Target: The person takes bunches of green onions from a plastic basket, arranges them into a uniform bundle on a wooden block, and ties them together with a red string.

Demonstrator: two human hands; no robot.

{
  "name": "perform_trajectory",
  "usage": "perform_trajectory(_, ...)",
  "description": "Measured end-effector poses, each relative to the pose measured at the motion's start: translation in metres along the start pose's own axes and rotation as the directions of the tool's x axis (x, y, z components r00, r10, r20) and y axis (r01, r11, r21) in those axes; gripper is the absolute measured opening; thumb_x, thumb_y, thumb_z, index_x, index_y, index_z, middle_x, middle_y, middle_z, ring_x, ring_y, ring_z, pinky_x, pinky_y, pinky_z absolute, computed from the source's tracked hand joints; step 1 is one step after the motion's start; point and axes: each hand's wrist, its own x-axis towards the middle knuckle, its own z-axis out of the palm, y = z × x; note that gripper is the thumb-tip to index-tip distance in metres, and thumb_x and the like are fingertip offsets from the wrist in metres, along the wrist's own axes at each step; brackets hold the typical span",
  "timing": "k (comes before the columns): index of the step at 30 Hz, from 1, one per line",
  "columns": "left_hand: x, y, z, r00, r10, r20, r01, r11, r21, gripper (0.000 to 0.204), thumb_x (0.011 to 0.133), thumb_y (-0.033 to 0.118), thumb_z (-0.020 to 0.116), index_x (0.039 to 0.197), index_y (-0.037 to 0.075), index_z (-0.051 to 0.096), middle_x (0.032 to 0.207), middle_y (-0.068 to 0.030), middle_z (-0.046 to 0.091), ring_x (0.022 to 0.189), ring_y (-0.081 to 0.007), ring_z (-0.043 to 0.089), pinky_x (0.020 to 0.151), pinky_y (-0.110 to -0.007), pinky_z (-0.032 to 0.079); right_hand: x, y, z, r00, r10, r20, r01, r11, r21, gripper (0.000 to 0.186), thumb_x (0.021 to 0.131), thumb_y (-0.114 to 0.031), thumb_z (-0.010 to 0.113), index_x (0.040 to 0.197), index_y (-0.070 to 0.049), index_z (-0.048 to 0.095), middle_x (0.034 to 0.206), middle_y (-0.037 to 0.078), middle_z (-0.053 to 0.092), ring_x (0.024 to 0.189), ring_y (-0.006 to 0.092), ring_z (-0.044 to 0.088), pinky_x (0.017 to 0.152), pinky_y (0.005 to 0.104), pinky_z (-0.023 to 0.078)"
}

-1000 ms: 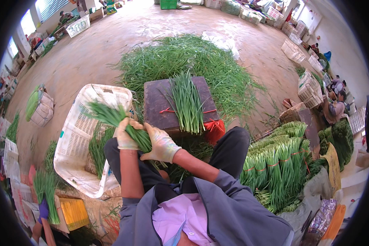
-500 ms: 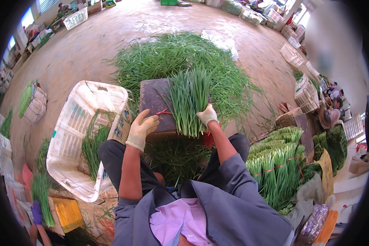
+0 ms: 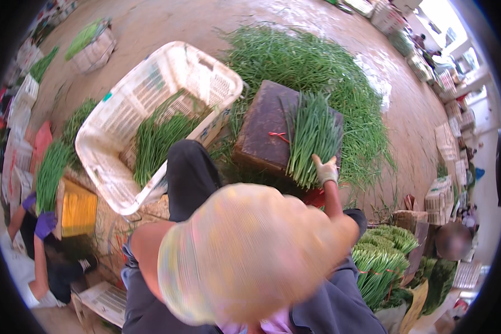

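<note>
My left hand (image 3: 256, 250), in a pale stained glove, fills the lower middle very close to the camera, blurred by motion. It covers part of my lap and right arm. My gloved right hand (image 3: 325, 167) grips the lower right of a loose bunch of long green leafy stems (image 3: 306, 131) lying on a dark square block (image 3: 257, 119). A red tie sticks out beside the bunch on the block. Left of the block, a white plastic basket (image 3: 103, 158) holds more loose greens (image 3: 158, 139).
Loose greens (image 3: 289, 55) are piled behind the block. Tied bundles (image 3: 376, 261) stand at lower right. A co-worker in purple gloves (image 3: 45, 225) works at far left by a yellow box (image 3: 79, 206). A low stool (image 3: 103, 300) is at lower left.
My left hand has risen from beside the block to just before the camera. My right hand stays on the bunch. The view has turned, shifting the basket and block upward and right.
</note>
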Motion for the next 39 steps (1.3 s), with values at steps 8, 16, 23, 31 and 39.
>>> perform_trajectory(8, -0.039, 0.013, -0.011, 0.986, 0.056, -0.155, -0.065, 0.996, -0.052, 0.015, 0.072, 0.02, 0.061, 0.083, 0.011, 0.056, 0.06, 0.0003, 0.052, 0.054, -0.0182, 0.058, 0.048, -0.032, 0.043, -0.01, -0.033, -0.019, 0.913, -0.195, -0.358, 0.171, 0.98, -0.098, 0.103, 0.083, -0.063, 0.066, 0.149, 0.007, 0.029, 0.147, 0.032, 0.039, 0.137, 0.0426, 0.039, 0.113, 0.0451, 0.034)
perform_trajectory(16, -0.06, -0.021, -0.012, 0.982, -0.116, 0.15, 0.104, 0.991, 0.085, 0.014, 0.077, 0.025, 0.063, 0.084, 0.014, 0.06, 0.062, -0.0036, 0.058, 0.059, -0.0243, 0.064, 0.051, -0.038, 0.048, -0.062, -0.107, -0.027, 0.591, -0.602, -0.536, 0.692, 0.721, -0.047, 0.074, 0.083, -0.028, 0.076, 0.141, 0.004, 0.042, 0.133, 0.026, 0.052, 0.124, 0.0411, 0.05, 0.106, 0.0465, 0.039)
perform_trajectory(23, -0.178, -0.378, 0.011, 0.469, -0.865, -0.178, 0.861, 0.493, -0.125, 0.067, 0.082, 0.039, 0.072, 0.132, -0.004, 0.056, 0.109, -0.0207, 0.071, 0.098, -0.0255, 0.069, 0.088, -0.035, 0.054, -0.126, -0.117, -0.014, 0.599, -0.681, -0.421, 0.767, 0.639, 0.057, 0.057, 0.08, -0.004, 0.074, 0.133, 0.002, 0.052, 0.129, 0.021, 0.056, 0.122, 0.038, 0.054, 0.104, 0.0432, 0.042)
perform_trajectory(31, -0.369, -0.508, 0.142, -0.321, -0.887, 0.332, 0.94, -0.255, 0.227, 0.138, 0.059, 0.081, 0.073, 0.151, -0.008, 0.023, 0.154, -0.0264, 0.035, 0.141, -0.0318, 0.04, 0.115, -0.035, 0.034, -0.133, -0.096, 0.018, 0.661, -0.677, -0.324, 0.734, 0.673, 0.089, 0.063, 0.077, 0.003, 0.074, 0.136, 0.002, 0.05, 0.13, 0.021, 0.055, 0.119, 0.0383, 0.055, 0.103, 0.0431, 0.044)
perform_trajectory(39, -0.364, -0.517, 0.182, -0.475, -0.827, 0.3, 0.877, -0.416, 0.24, 0.149, 0.057, 0.061, 0.087, 0.154, -0.005, -0.004, 0.158, -0.024, 0.027, 0.139, -0.0303, 0.042, 0.113, -0.036, 0.038, -0.125, -0.109, 0.033, 0.718, -0.655, -0.236, 0.695, 0.694, 0.189, 0.058, 0.083, 0.004, 0.069, 0.137, 0.001, 0.049, 0.125, 0.016, 0.057, 0.112, 0.0284, 0.06, 0.1, 0.0377, 0.046)
